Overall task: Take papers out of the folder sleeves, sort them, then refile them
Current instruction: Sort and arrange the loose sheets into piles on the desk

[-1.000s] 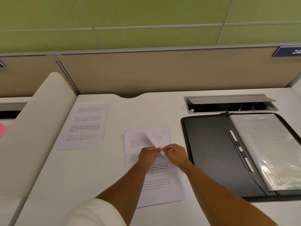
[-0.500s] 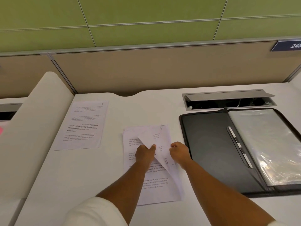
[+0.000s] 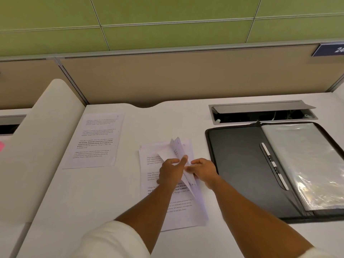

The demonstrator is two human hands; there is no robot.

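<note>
lifted sheets [image 3: 178, 148] between both hands [image 3: 188, 171]

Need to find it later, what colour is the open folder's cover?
Black, seen in the head view: the folder lies open.

You sit at a white desk [image 3: 115, 192] with an open cable hatch [image 3: 260, 112] at its far right edge, a tan partition [image 3: 186, 79] behind, and green wall panels [image 3: 167, 12] above.

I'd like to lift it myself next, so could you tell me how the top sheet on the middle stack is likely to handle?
Probably floppy: the top sheet curls where both hands lift its edge. Likely light, and it may slide off the stack.
</note>
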